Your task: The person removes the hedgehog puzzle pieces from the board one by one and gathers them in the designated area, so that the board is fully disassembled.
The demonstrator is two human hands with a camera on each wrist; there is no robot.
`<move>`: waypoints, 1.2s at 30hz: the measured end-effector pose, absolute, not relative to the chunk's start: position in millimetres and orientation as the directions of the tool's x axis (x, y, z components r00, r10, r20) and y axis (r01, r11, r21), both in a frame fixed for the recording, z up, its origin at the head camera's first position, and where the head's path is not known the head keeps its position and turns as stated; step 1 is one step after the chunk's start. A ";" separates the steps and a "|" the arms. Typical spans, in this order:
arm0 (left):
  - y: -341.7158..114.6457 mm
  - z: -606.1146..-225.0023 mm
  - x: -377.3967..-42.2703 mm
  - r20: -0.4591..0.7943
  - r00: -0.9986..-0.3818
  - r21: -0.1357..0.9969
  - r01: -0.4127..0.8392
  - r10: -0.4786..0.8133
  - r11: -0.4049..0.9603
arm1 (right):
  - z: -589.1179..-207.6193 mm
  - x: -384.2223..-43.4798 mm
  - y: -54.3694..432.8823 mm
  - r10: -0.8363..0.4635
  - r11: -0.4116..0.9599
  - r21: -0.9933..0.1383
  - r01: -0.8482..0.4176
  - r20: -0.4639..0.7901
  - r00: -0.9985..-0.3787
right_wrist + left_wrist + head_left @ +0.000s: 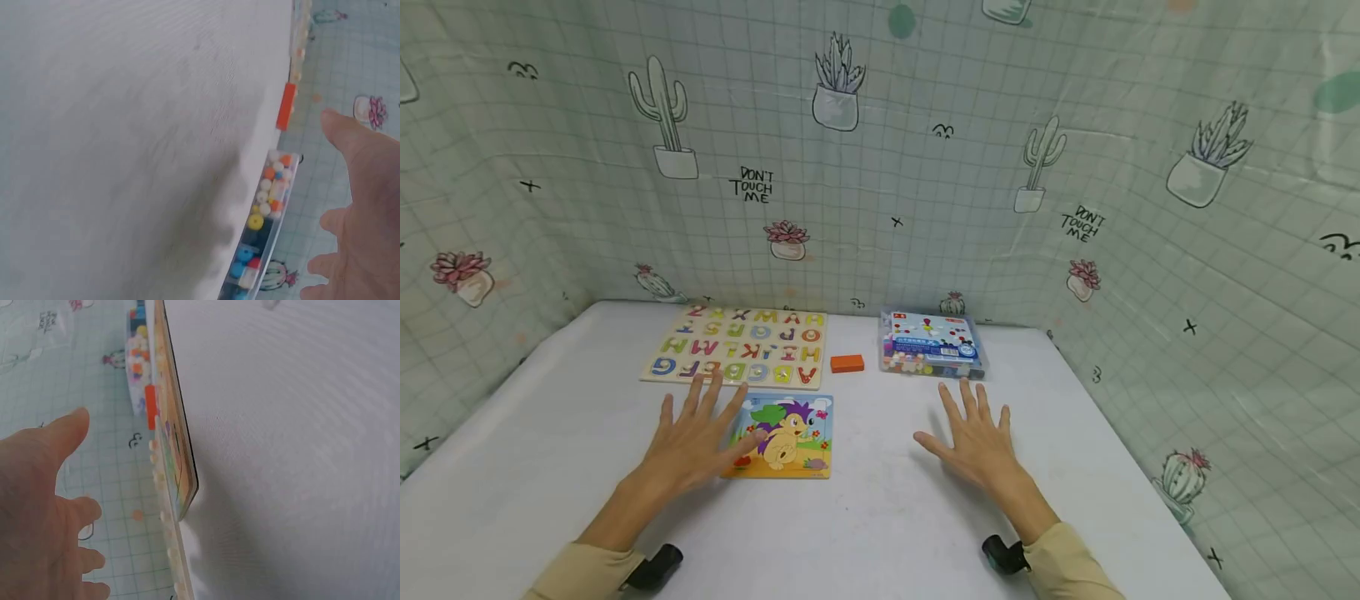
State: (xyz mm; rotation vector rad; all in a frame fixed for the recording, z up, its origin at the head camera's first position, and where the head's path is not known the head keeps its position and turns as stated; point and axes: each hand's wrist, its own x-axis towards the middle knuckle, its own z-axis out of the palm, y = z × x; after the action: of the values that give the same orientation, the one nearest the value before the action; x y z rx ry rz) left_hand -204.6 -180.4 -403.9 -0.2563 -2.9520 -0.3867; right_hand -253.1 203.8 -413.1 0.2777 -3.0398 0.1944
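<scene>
My left hand (688,446) hovers with spread fingers over the left side of a hedgehog picture puzzle (797,437). Nothing is in its grasp; the left wrist view shows the hand (37,512) apart from the puzzle's edge (178,450). Fingers spread as well, my right hand (981,442) is held above the white table, in front of a clear plastic box of beads (932,346). Behind the puzzle lies a wooden alphabet board (737,346) with colourful letters. A small orange block (847,363) sits between board and box. In the right wrist view the hand (369,206) holds nothing.
A white cloth covers the table (880,533). Along its back and sides hangs a pale green checked curtain (895,150) printed with cacti and potted plants. Each wrist carries a black camera, such as the one on the left (657,568).
</scene>
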 end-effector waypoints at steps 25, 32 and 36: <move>-158.4 -407.7 -218.6 0.026 -0.933 0.278 0.353 0.360 0.894 | -418.2 -283.6 126.4 -0.389 0.881 -0.265 -0.391 0.062 -0.919; -152.4 -409.8 -220.0 -0.041 -0.909 0.348 0.375 0.414 0.859 | -424.5 -291.9 106.7 -0.461 0.831 -0.309 -0.462 0.080 -0.884; -149.9 -409.3 -222.6 -0.056 -0.897 0.351 0.393 0.438 0.850 | -425.3 -297.6 93.9 -0.486 0.797 -0.355 -0.489 0.105 -0.868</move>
State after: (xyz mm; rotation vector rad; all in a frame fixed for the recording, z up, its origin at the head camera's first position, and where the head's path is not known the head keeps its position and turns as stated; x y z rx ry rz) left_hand -222.6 -149.9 -409.3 -0.7106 -3.1501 -0.5517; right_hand -297.6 93.9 -425.3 0.8057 -2.9700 0.5909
